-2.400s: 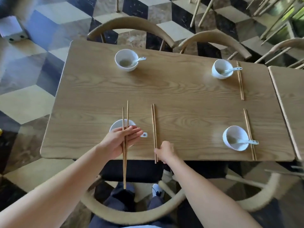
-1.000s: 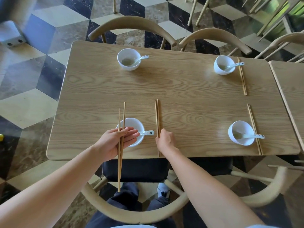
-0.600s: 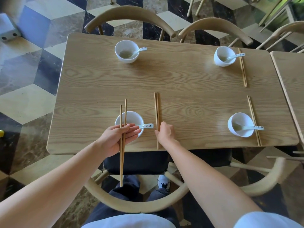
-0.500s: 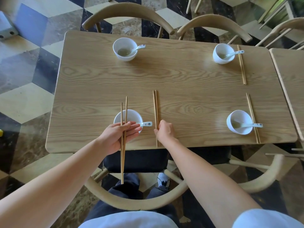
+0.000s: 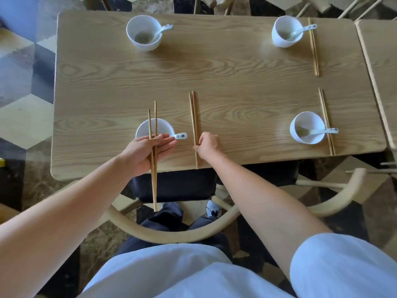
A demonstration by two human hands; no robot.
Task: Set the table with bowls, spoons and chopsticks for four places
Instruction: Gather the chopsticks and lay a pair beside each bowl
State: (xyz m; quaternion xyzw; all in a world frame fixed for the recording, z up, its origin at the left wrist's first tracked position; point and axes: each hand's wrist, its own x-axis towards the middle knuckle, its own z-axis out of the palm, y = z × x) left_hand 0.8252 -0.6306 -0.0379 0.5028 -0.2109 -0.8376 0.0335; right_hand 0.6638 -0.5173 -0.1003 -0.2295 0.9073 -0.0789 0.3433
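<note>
Unmoved — left hand (image 5: 146,152) grips chopsticks (image 5: 153,160); right hand (image 5: 207,145) pinches laid pair (image 5: 194,121).

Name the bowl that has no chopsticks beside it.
The far-left bowl: it has only a spoon; the other three each have a pair lying alongside.

The bench (image 5: 236,67) is pale honey-tan wood with darker wavy, looping grain. Four bowls, at far left (image 5: 144,32), far right (image 5: 286,31), near left (image 5: 155,127) and near right (image 5: 307,127), are glossy white, and the spoons (image 5: 318,131) in them are white with small dark marks on the handles. The chopsticks (image 5: 194,125) are mid brown. The floor (image 5: 23,87) is a cube pattern of cream, grey-blue and black marbled tiles. The chair seat (image 5: 176,186) is black, its curved back (image 5: 171,235) light wood. The sleeve (image 5: 343,265) is pale blue-white, the trousers (image 5: 169,220) dark navy
</note>
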